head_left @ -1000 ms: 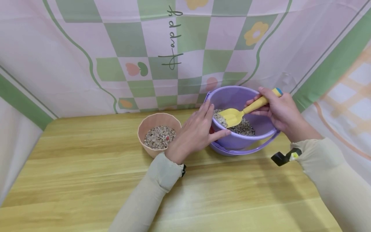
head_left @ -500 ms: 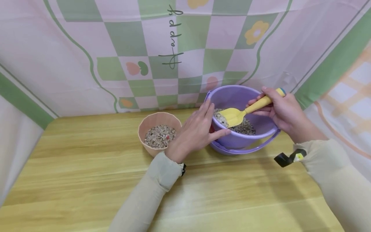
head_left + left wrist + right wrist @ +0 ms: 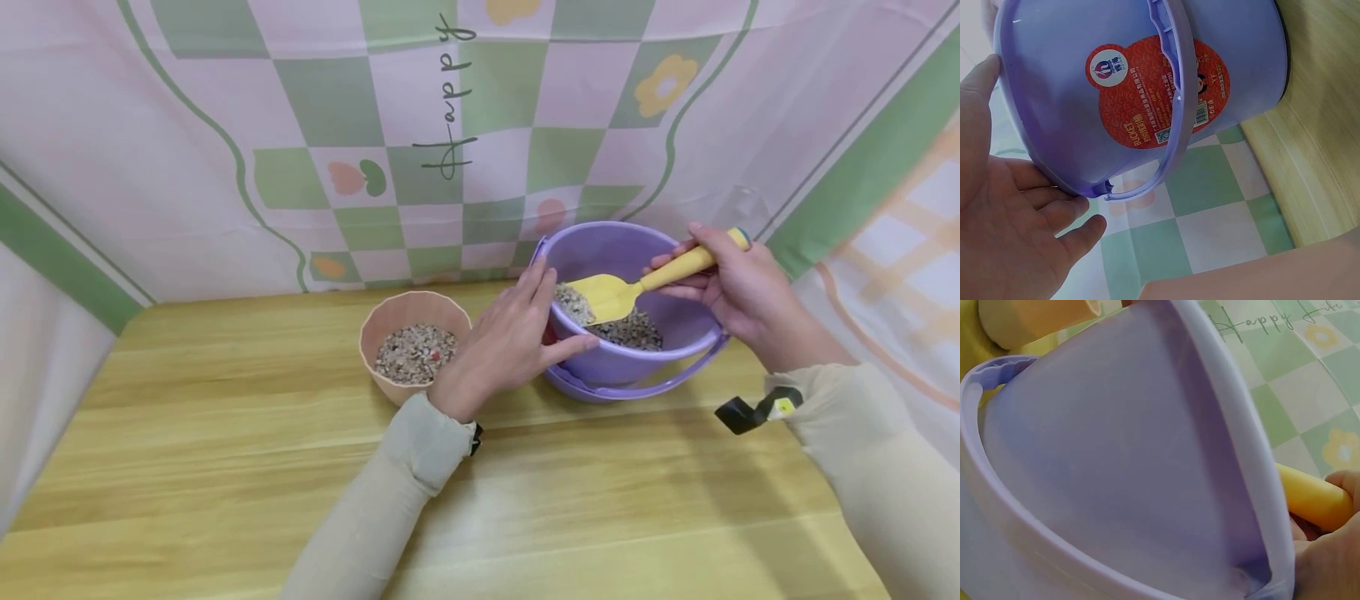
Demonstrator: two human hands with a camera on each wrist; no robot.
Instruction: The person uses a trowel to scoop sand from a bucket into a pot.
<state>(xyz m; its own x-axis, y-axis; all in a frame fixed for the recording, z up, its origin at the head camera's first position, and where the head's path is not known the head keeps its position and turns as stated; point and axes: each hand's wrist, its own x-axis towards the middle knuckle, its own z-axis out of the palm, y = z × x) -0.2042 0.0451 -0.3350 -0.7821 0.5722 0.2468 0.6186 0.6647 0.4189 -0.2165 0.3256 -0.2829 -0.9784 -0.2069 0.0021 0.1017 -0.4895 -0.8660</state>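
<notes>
A purple bucket (image 3: 626,367) stands at the table's back right, with mixed gravel (image 3: 637,333) inside. My left hand (image 3: 498,346) rests on the bucket's left rim, fingers and thumb spread along its outside; the left wrist view shows this hand (image 3: 1010,231) touching the rim above a red label (image 3: 1141,106). Over the bucket's right side, my right hand (image 3: 753,304) grips the yellow handle of a toy shovel (image 3: 611,296). Pale gravel (image 3: 574,305) is heaped at the blade's front end. The bucket wall (image 3: 1104,437) hides most of the shovel in the right wrist view.
Left of the bucket is a peach faceted bowl (image 3: 386,387) holding gravel, partly behind my left wrist. The bucket's handle (image 3: 667,383) hangs down at the front. A checked cloth (image 3: 420,100) rises behind the wooden table (image 3: 225,467).
My right hand and the shovel have shifted slightly to the right, the blade staying over the bucket. The left hand has kept its place on the rim.
</notes>
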